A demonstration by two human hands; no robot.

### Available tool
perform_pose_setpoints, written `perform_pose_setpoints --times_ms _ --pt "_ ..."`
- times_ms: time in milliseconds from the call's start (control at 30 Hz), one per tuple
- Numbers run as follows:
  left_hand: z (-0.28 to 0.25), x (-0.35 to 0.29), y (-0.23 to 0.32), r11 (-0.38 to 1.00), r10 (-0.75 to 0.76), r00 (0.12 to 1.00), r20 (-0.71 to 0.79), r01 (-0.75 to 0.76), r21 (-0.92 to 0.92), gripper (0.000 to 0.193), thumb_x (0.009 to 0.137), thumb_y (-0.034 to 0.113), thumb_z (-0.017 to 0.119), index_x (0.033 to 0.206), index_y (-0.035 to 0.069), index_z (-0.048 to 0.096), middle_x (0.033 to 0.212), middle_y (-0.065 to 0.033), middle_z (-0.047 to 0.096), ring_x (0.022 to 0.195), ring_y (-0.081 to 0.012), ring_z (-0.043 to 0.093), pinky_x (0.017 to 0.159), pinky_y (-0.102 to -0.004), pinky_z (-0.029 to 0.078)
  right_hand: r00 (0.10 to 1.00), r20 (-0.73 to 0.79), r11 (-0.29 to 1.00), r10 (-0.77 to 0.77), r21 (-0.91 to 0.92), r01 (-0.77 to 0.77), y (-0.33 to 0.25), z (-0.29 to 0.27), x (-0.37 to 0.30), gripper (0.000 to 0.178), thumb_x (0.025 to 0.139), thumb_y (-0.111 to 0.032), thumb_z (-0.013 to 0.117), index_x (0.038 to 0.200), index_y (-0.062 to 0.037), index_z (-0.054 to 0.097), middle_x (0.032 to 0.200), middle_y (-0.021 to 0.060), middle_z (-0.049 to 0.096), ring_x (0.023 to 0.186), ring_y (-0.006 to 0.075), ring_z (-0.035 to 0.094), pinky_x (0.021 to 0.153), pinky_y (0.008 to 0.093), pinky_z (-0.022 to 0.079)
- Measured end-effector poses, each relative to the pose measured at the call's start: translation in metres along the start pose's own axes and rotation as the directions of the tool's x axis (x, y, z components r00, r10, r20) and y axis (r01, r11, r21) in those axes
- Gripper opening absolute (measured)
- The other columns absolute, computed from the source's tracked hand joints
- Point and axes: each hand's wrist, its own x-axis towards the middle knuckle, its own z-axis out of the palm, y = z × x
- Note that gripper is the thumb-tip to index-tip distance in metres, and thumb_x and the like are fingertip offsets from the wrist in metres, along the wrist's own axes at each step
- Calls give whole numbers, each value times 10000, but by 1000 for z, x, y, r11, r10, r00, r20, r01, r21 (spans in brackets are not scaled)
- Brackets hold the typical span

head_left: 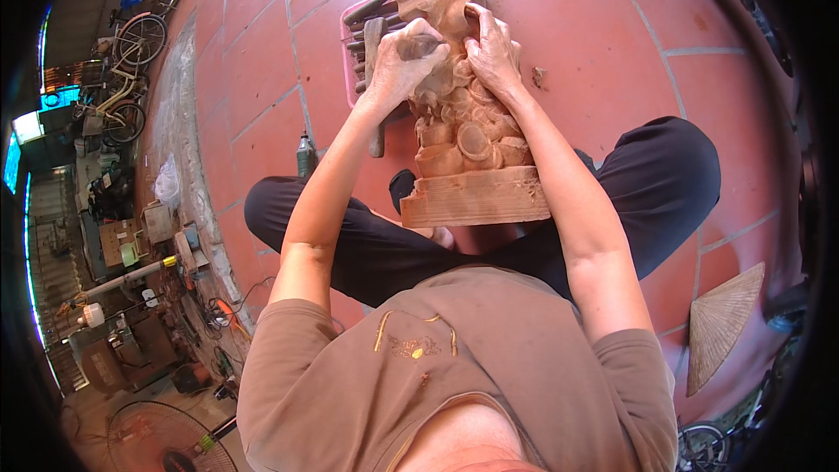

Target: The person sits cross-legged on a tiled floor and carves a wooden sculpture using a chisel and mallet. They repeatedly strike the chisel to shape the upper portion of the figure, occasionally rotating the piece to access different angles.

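A pale wood carving (463,122) stands upright on its square base between the crossed legs of a person seated on a red tile floor (262,61). The left hand (404,65) is closed around a dark tool (426,45), apparently a small scraper or pad, pressed against the carving's upper relief. The right hand (492,52) lies flat on the figure just beside it, fingers pressed together and curled over the wood to steady it. The step in hand looks like detail finishing or smoothing of the upper carved folds, with the lower blossoms and base already shaped. The next stroke calls for a firm brace from the right hand and short, controlled pressure from the left so the tool does not slip into the fine relief. Behind the carving lies a pink tray of chisels (363,31), with a mallet (375,87) beside it; a conical hat (721,323) rests on the floor to the right, bicycles (131,52) at far left.
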Motion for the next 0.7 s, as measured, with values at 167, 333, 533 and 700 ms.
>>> perform_pose_setpoints --times_ms 167,333,533,700 --pt "-14 -18 14 991 -77 991 111 64 116 145 806 154 737 872 46 666 764 -78 704 716 -121 647 711 -310 520 1000 -17 1000 2 -3 -2 6 -1 -1 581 853 -106 585 1407 -235 468 1341 96 569 1305 274 474 1035 548 328" --pt "-33 -9 47 937 -238 969 71 210 281 133 836 186 746 905 87 690 757 8 656 699 -72 594 671 -293 505 1000 -21 1000 -3 -23 3 2 -1 -1 586 852 -104 590 1409 -234 464 1324 94 574 1306 275 472 1034 551 328" --pt "-15 2 5 993 -8 1000 13 7 116 177 806 183 733 899 45 676 764 -62 675 724 -134 619 714 -311 515 1000 -8 1000 1 0 -1 -2 0 -1 585 852 -103 597 1407 -235 467 1319 87 582 1303 270 477 1035 537 330" --pt "-33 -19 40 962 -205 965 165 167 218 129 830 177 726 879 67 679 709 -12 644 670 -88 583 661 -279 498 1000 -27 1000 -9 -4 9 3 -2 -2 583 850 -106 599 1404 -237 472 1314 85 588 1303 269 478 1039 528 329"
